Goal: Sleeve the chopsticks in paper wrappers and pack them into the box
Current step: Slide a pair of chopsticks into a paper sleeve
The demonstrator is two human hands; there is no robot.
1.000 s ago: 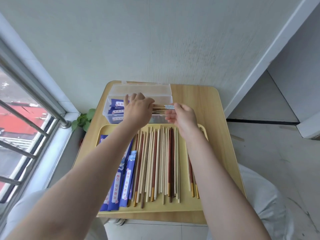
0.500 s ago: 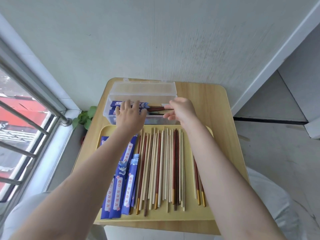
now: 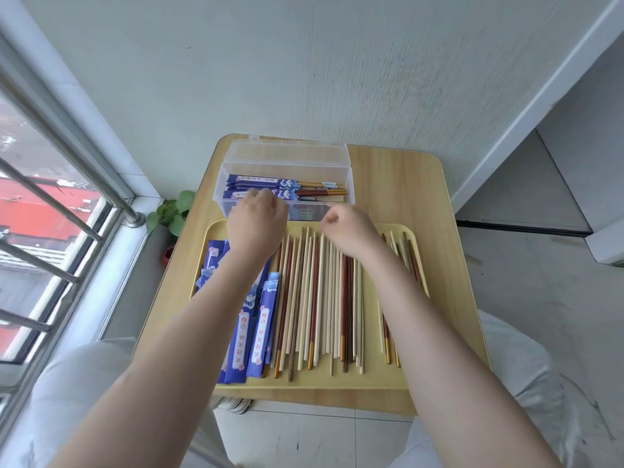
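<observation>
A clear plastic box (image 3: 349, 184) with its lid open stands at the table's far side. It holds several chopstick pairs in blue paper wrappers (image 3: 263, 181), their bare ends pointing right. In front of it a yellow tray (image 3: 304, 383) carries several loose chopsticks (image 3: 317, 298), pale and dark red, and a pile of blue paper wrappers (image 3: 256, 332) on its left. My left hand (image 3: 256, 224) hovers at the box's near wall and holds nothing, fingers relaxed. My right hand (image 3: 347, 229) is above the tray's far edge, fingers curled in, also empty.
The small wooden table (image 3: 405, 184) stands against a white wall. A window with metal bars (image 3: 67, 211) is on the left, with a small green plant (image 3: 172, 211) on the floor by it. My knees show below the table's near edge.
Both hands have let go of the sleeved pair, which now lies in the box. They have drawn back toward the tray. The right hand has curled up.
</observation>
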